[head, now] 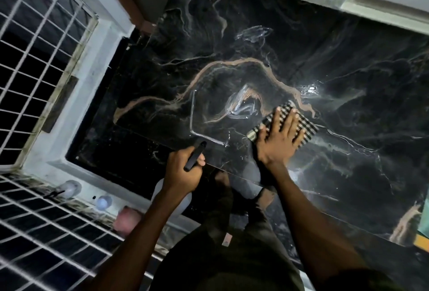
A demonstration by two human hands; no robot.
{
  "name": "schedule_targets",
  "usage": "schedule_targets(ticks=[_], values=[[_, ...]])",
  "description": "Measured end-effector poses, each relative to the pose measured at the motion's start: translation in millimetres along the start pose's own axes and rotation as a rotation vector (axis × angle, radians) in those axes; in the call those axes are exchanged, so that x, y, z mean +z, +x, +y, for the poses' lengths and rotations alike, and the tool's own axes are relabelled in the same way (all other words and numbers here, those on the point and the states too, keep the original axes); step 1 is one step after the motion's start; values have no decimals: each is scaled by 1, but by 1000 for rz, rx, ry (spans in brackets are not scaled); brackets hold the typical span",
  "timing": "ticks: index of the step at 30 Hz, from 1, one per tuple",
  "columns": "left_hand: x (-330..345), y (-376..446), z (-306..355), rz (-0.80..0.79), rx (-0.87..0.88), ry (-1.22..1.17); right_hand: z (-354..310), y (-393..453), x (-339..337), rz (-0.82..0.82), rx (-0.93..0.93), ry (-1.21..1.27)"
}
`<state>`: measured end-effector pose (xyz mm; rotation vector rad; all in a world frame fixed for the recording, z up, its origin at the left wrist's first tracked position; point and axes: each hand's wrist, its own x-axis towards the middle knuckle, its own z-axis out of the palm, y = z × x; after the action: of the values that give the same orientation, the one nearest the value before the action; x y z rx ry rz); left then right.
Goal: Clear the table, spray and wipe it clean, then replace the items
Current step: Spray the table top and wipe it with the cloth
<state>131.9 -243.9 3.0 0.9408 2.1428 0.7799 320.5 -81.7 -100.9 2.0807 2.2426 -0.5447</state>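
Left hand (183, 170) gripping spray bottle (194, 156), right hand (279, 138) flat on checked cloth (301, 123)

The glossy black marble-pattern table top (267, 42), veined in tan and white, fills the centre and right of the head view. The right hand (279, 138) lies flat, fingers spread, pressing a folded black-and-white checked cloth (308, 125) against the surface near the table's near edge. Wet streaks (241, 108) glisten on the surface just left of the cloth. The left hand (184, 170) grips a slim black spray head (195, 156) attached to a translucent white bottle (173, 197), which hangs below the hand, beside the table edge. A white metal window grille (34, 63) occupies the left side.
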Motion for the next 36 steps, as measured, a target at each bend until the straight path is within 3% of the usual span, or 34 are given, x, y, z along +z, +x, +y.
schedule_targets(ticks=[6,10,15,17,20,25,29,31,36], values=[[-13,-1,-10,24,-22,49,-103,-50,39,-91,-342,52],[-13,1,-13,8,-17,71,-68,-78,43,-94,-554,8],[-11,7,-21,23,-58,35,19,-43,12,-46,-296,-25],[-11,9,-23,30,-49,52,17,-1,-1,-20,-138,-11],[-12,10,-22,55,-53,26,-42,53,-8,-1,2,5],[-16,12,-22,48,-32,-3,-139,24,24,-94,-361,-29],[-17,19,-24,30,-24,5,-111,-33,41,-90,-591,-15],[-17,24,-27,24,-24,-7,-70,-38,34,-98,-606,-43],[-22,28,-32,55,27,-23,-10,17,-3,-63,-381,-85]])
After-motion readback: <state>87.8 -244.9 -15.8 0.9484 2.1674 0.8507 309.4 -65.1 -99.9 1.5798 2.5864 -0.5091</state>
